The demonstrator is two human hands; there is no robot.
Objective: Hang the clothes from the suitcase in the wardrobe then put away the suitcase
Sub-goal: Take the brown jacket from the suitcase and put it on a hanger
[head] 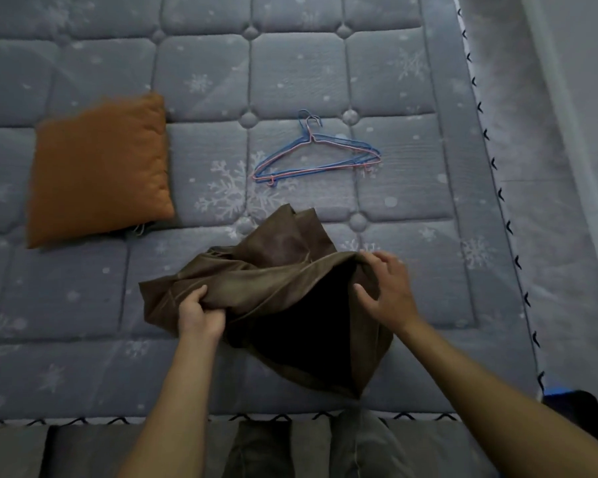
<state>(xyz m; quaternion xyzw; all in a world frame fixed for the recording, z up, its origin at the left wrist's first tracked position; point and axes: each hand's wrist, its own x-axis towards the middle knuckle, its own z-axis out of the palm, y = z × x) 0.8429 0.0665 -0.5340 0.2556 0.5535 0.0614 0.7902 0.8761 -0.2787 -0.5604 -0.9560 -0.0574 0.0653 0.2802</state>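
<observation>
a brown cloth (280, 270) lies bunched on the bed (83, 305), near its front edge. the left grip (201, 313), a bare hand, squeezes a fold of the cloth tight. the right grip (389, 291) hooks its fingers over the cloth's right edge. wire hangers (316, 153) lie just behind. an orange pillow (99, 167) sits to the left.

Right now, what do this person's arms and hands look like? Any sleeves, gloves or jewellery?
Both forearms are bare: no sleeve shows on the left arm or the right arm down to the frame's lower edge. The left hand and right hand wear no gloves, and neither wrist carries a watch or band. The picture is too blurred to rule out a thin ring.
</observation>
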